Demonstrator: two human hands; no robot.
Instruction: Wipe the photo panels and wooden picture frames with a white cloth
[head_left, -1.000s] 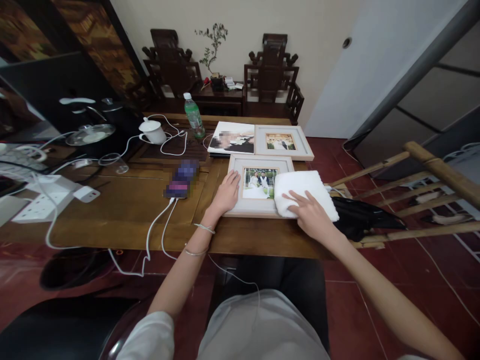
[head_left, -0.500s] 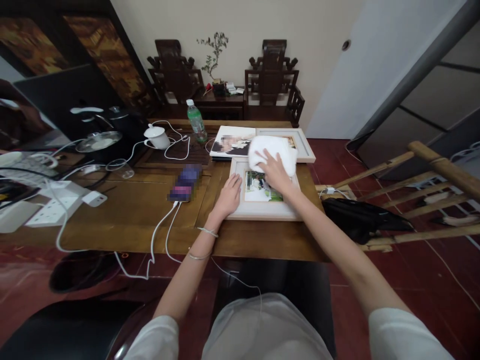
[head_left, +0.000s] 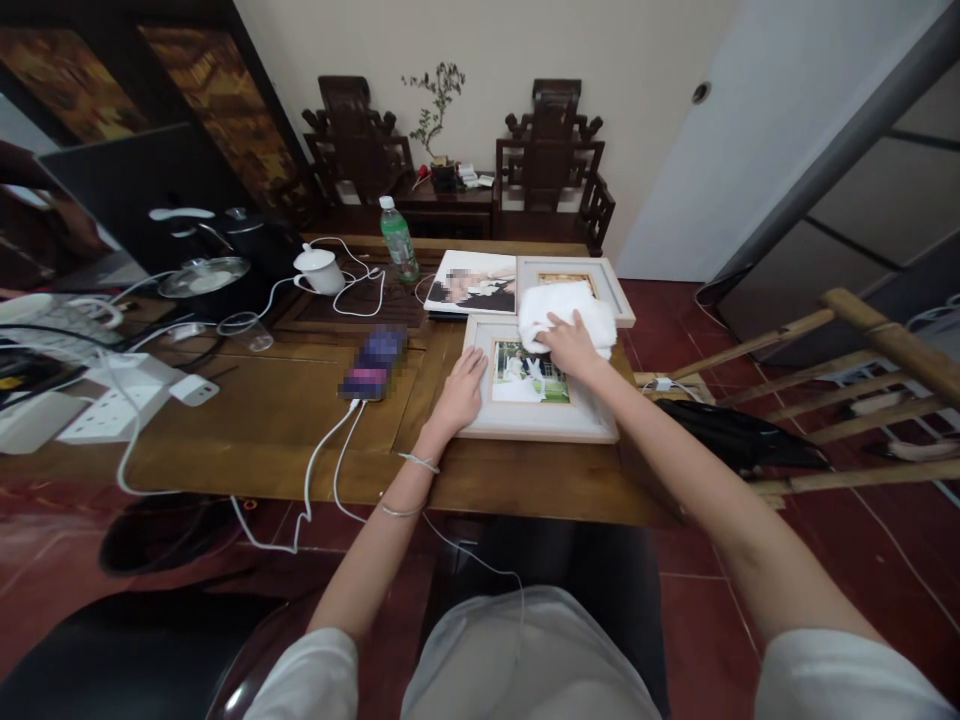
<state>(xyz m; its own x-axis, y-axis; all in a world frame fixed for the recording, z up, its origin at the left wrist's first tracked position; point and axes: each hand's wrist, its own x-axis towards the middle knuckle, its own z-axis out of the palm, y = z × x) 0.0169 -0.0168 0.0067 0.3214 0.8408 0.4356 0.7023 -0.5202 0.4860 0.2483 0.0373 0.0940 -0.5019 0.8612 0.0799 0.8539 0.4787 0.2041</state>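
Observation:
A light-coloured picture frame lies flat at the table's near edge, with a photo in its middle. Flat on the frame's left border rests my left hand, fingers stretched out. My right hand presses a folded white towel against the frame's upper right part, its fingers curved over the cloth. The towel hides that corner and overlaps a second picture frame behind it. Beside the second frame is a white-covered photo book or print with a picture on it.
Left of the frames lies a phone with white cables plugged in. Farther back stand a green-labelled bottle and a lidded white cup. Power strips, a clear cup and a pot occupy the left side. A bamboo rack stands at right.
My right hand and the towel have slid right across the frame, uncovering more of the photo. My left hand stays on the left border.

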